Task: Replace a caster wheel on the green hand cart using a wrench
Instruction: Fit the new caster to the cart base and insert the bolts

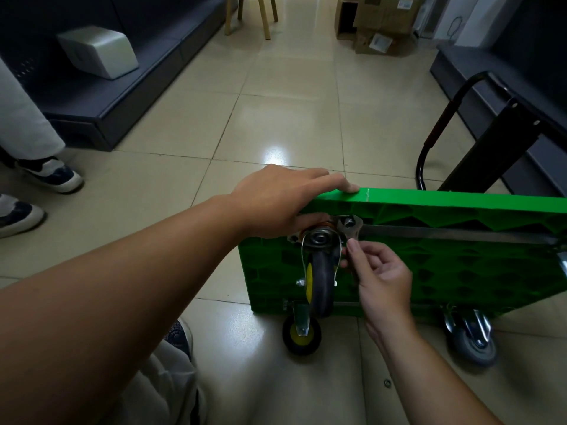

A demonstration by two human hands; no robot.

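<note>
The green hand cart (429, 259) stands on its side on the tiled floor, underside facing me. A caster wheel (320, 274) with a black tyre and yellow hub sits at its upper left corner on a metal plate. My left hand (282, 200) grips the cart's top edge, fingers over the rim and thumb by the plate. My right hand (379, 280) pinches the handle of a flat metal wrench (349, 231), whose head sits on a bolt at the plate's right corner.
Two more casters touch the floor: a yellow-hubbed one (302, 334) and a grey one (472, 337). A small nut (387, 382) lies on the tiles. The cart's black handle (441, 124) rises at the right. Another person's shoes (52, 176) are at the left. Cardboard boxes (383, 16) stand far back.
</note>
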